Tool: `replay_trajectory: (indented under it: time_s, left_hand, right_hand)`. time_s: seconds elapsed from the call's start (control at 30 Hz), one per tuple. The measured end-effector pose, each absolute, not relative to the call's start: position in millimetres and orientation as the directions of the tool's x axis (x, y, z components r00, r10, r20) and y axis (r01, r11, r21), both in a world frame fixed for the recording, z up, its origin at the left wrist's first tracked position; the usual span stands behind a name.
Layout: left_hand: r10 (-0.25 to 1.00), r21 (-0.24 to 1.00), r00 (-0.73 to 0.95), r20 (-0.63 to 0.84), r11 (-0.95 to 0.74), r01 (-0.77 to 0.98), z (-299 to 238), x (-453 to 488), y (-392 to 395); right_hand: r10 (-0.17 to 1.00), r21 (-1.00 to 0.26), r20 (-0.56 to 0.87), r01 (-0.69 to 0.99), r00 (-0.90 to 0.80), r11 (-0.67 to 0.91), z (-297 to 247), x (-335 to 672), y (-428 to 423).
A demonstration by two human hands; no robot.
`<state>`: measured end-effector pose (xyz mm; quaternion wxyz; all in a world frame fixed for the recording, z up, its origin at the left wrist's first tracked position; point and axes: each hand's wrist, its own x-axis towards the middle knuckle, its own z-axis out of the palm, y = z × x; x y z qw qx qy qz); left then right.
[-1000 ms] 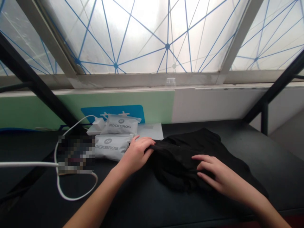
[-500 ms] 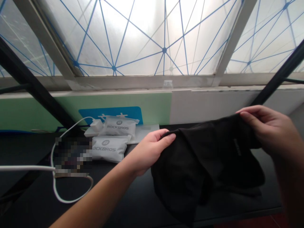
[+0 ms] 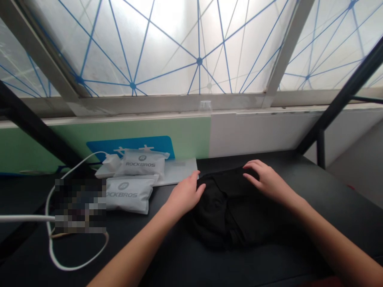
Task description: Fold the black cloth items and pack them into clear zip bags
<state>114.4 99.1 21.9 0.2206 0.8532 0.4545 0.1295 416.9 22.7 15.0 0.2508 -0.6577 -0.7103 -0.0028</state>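
A black garment (image 3: 236,215) lies folded on the dark table (image 3: 335,199) in front of me. My left hand (image 3: 185,195) rests at its left edge with the fingers together and flat, thumb against the cloth. My right hand (image 3: 266,179) lies on the garment's far right corner, fingers stretched out and spread. Neither hand holds anything.
Two grey ROCKBROS pouches (image 3: 128,193) lie left of my left hand, one behind the other (image 3: 140,163), on a flat white sheet (image 3: 179,169). A white cable (image 3: 56,255) loops at the left beside a blurred object (image 3: 79,205). A frosted window and black frame bars rise behind.
Half a second ago both hands held the garment lifted and spread in the air. Now it lies folded on the table and both hands rest flat on it.
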Motion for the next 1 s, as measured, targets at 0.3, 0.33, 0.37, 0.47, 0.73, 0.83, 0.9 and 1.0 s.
replay_trajectory:
  time_s: [0.3,0.33,0.37,0.47,0.73,0.83,0.9,1.0]
  left_hand:
    - [0.847,0.755,0.517,0.124,-0.418,0.504,34,114,93]
    - [0.853,0.769,0.507,0.126,-0.407,0.493,37,111,92]
    - [0.855,0.765,0.507,0.114,-0.401,0.504,38,107,92]
    - [0.841,0.581,0.539,0.038,-0.458,0.673,35,96,89]
    - [0.584,0.211,0.769,0.262,-0.812,0.545,15,118,61]
    - [0.568,0.342,0.817,0.096,-0.79,0.509,4,133,56]
    - [0.569,0.362,0.822,0.015,-0.77,0.526,-4,134,56]
    - [0.556,0.355,0.831,0.01,-0.779,0.517,-12,121,56]
  right_hand:
    - [0.951,-0.32,0.237,0.908,-0.201,0.271,21,385,19]
    - [0.955,-0.325,0.221,0.908,-0.198,0.264,18,386,21]
    - [0.961,-0.328,0.197,0.91,-0.195,0.253,14,387,23]
    - [0.978,-0.335,0.095,0.919,-0.188,0.209,-2,390,27]
    - [0.988,-0.295,0.114,0.946,-0.103,0.133,-47,386,28]
    - [0.986,-0.228,0.156,0.968,-0.066,0.101,-59,381,26]
    - [0.986,-0.213,0.155,0.973,-0.056,0.089,-63,377,24]
    - [0.988,-0.212,0.153,0.975,-0.037,0.07,-64,366,19]
